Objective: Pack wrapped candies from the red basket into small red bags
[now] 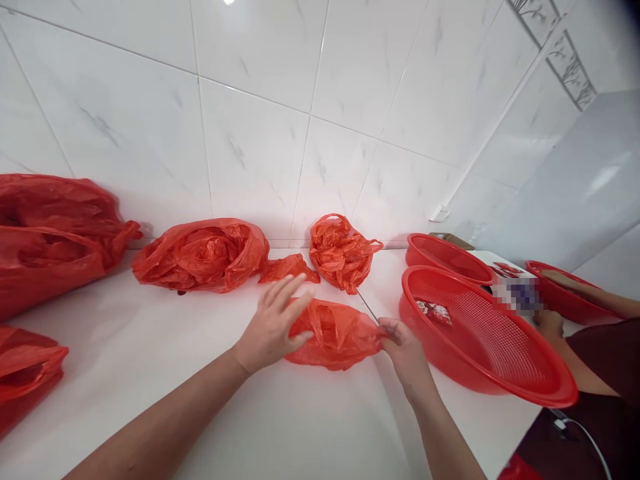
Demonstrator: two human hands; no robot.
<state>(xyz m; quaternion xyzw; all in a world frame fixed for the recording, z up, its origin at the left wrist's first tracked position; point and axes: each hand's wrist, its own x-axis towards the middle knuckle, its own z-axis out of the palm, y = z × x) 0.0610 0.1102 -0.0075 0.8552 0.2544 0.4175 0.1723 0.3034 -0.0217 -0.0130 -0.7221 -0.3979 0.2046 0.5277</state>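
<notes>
the left hand (273, 323) lies open, fingers spread, on a red plastic bag (335, 337) on the white desk (150, 407) — the right hand (405, 353) is closed, pinching the bag's right edge, a thin metal blade (367, 305) sticking out past it. a red colander (495, 347) sits just beside, more red bags (203, 257) behind.

A large round red plastic colander (493, 340) and a red plastic basin (447, 259) sit at right on the white surface (150, 360), while crumpled red plastic bags (200, 257) lie along the far white marble-patterned tiled wall (250, 120).
</notes>
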